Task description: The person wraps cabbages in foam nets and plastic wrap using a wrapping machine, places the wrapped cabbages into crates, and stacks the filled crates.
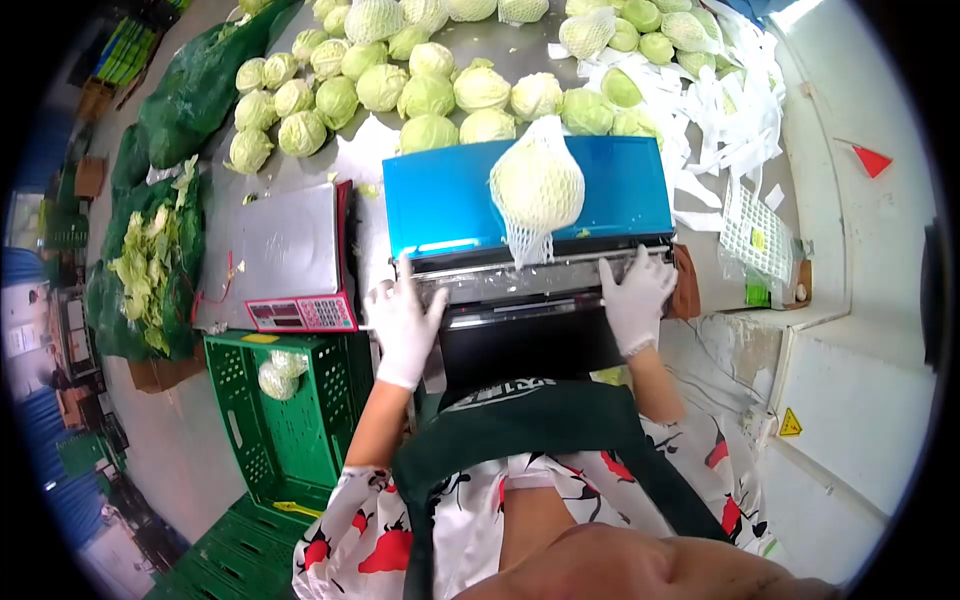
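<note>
A cabbage in a white foam net rests on the blue top of a wrapping machine in front of me. Clear plastic film lies across the machine's front, between my hands. My left hand, in a white glove, is at the film's left end, index finger pointing forward and thumb apart. At the right end, my right hand, also gloved, has its fingers spread by the machine's edge. Whether either hand touches the film is hard to tell.
Several cabbages cover the table's far side. A scale stands to the left, above a green crate holding wrapped produce. White foam nets heap at the right. Green net sacks line the left side.
</note>
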Demonstrator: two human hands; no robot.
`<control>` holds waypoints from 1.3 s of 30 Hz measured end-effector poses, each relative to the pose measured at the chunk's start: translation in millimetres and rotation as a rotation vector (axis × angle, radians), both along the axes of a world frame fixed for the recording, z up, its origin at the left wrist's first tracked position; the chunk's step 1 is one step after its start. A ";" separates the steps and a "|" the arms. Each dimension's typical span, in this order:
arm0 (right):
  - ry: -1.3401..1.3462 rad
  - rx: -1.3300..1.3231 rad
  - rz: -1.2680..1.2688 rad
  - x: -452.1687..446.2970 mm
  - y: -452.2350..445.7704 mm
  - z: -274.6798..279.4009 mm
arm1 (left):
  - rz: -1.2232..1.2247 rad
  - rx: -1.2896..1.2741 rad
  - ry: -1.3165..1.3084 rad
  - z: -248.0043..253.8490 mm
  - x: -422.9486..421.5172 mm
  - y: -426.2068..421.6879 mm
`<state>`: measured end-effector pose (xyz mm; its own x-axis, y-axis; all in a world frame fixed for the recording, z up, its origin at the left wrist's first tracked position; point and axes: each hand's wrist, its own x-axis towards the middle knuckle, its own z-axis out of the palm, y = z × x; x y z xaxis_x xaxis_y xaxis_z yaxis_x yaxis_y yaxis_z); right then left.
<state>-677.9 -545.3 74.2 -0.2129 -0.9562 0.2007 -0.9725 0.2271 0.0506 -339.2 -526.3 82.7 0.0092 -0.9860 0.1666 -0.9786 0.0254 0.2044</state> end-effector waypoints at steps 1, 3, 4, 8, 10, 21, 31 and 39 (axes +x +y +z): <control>-0.036 0.004 -0.006 9.6 -1.0 -1.8 | -0.025 -0.002 -0.067 -3.4 -9.8 1.1; -0.196 -0.141 0.102 6.8 -2.5 -26.8 | 0.100 0.044 -0.026 -16.0 -15.9 8.5; -0.369 -0.135 0.111 1.8 -3.8 -37.1 | 0.112 -0.030 -0.039 -16.8 -14.0 9.9; -0.810 -0.081 0.183 -10.0 -1.5 -9.0 | 0.086 0.052 0.669 -38.2 -2.0 4.3; -1.382 0.102 0.071 -22.4 6.7 12.0 | -0.004 0.226 1.145 -12.3 0.4 3.2; -1.031 0.165 0.738 -25.3 -113.1 140.7 | -0.542 0.132 0.795 80.6 -13.0 -132.4; -1.621 0.576 0.406 22.3 -107.2 40.3 | -0.287 0.710 1.309 -7.0 -56.5 -125.7; -1.472 1.090 -0.012 3.0 76.6 58.6 | -0.148 1.531 1.358 20.8 -57.9 41.3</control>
